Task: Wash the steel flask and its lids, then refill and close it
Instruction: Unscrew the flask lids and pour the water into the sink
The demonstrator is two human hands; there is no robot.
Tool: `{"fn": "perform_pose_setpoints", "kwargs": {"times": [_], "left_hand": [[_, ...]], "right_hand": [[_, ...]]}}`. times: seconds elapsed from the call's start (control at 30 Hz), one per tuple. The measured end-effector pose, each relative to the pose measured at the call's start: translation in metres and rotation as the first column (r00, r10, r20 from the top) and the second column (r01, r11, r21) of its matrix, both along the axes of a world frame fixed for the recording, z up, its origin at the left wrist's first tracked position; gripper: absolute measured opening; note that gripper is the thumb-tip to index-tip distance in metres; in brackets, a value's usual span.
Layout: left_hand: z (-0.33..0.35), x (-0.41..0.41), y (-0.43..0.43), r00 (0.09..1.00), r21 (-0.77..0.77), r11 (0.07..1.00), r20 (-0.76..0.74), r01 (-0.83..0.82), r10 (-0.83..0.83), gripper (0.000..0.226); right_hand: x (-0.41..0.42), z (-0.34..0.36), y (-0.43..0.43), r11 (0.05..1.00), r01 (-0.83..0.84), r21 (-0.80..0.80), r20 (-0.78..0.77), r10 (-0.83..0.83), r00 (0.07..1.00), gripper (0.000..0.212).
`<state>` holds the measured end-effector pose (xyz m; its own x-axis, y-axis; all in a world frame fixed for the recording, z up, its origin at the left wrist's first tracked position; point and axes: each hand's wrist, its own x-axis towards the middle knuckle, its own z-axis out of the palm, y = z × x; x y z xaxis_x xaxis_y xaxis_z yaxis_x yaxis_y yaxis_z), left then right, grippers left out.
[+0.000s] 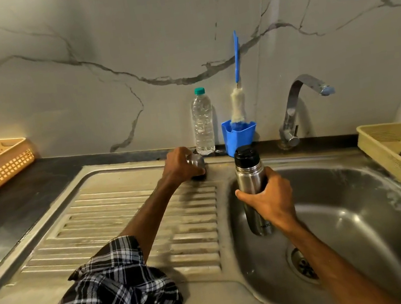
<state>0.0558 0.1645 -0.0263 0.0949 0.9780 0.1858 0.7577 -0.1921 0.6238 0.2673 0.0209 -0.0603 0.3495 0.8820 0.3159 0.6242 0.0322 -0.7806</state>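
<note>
Currently the right hand [271, 198] wraps fingers and thumb round the middle of the steel flask [249, 178], held upright over the left side of the sink basin [360, 205] with its black inner lid [246, 156] on top. The left hand [178, 167] curls over the steel cap [196, 160] at the back of the drainboard [127, 229], just in front of a clear water bottle [202, 122].

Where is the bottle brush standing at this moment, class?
In the head view, the bottle brush stands in the blue holder against the back wall, between the plastic water bottle on its left and the tap on its right.
</note>
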Motion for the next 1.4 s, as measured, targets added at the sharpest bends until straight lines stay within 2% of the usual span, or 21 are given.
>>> {"fn": "perform_pose_setpoints", "kwargs": {"times": [0.2,0.47,0.77,0.9,0.97,1.03,1.07,1.17,1.23,1.4], "left_hand": [[-0.006,-0.019,-0.001,0.997,0.015,0.999,-0.069,0.03,-0.029,0.071],[0.0,-0.072,-0.005,0.993,-0.028,0.998,-0.106,-0.061,0.057,0.065],[-0.006,-0.078,-0.004,0.992,-0.024,0.996,-0.093,-0.09,0.087,0.059],[-0.003,-0.067,-0.01,0.967,-0.055,0.991,-0.234,-0.12,0.104,0.089],[0.006,-0.045,-0.024,0.985,0.038,0.996,-0.145,-0.086,0.09,0.093],[0.02,-0.016,-0.043,0.994,0.161,0.987,0.11,0.002,-0.02,0.076],[0.028,0.0,-0.051,0.965,0.17,0.983,0.238,0.073,-0.113,0.066],[0.045,0.04,-0.08,0.794,-0.005,0.916,0.501,0.4,-0.344,0.062],[0.043,0.06,-0.091,0.735,-0.061,0.838,0.518,0.542,-0.438,0.063],[0.028,0.074,-0.092,0.662,0.028,0.765,0.481,0.643,-0.575,0.061]], "right_hand": [[0.001,-0.001,0.001,1.0,-0.008,-0.015,0.018,0.008,1.0,0.064],[-0.006,0.001,-0.003,0.999,-0.039,-0.028,0.027,0.04,0.999,0.067],[-0.01,0.0,-0.006,0.996,-0.079,-0.036,0.011,0.079,0.997,0.069],[-0.009,0.002,-0.008,0.994,-0.098,-0.04,0.003,0.098,0.995,0.07],[-0.006,0.004,-0.008,0.994,-0.107,-0.034,-0.011,0.106,0.994,0.069],[-0.002,0.008,-0.009,0.994,-0.104,-0.034,-0.039,0.102,0.994,0.069],[0.001,0.01,-0.01,0.994,-0.1,-0.034,-0.061,0.098,0.993,0.069],[0.01,0.015,-0.017,0.991,-0.129,-0.023,-0.1,0.126,0.987,0.065],[0.014,0.019,-0.023,0.99,-0.137,-0.013,-0.13,0.134,0.982,0.061],[0.022,0.032,-0.03,0.982,-0.176,-0.064,-0.139,0.166,0.976,0.05]]}}
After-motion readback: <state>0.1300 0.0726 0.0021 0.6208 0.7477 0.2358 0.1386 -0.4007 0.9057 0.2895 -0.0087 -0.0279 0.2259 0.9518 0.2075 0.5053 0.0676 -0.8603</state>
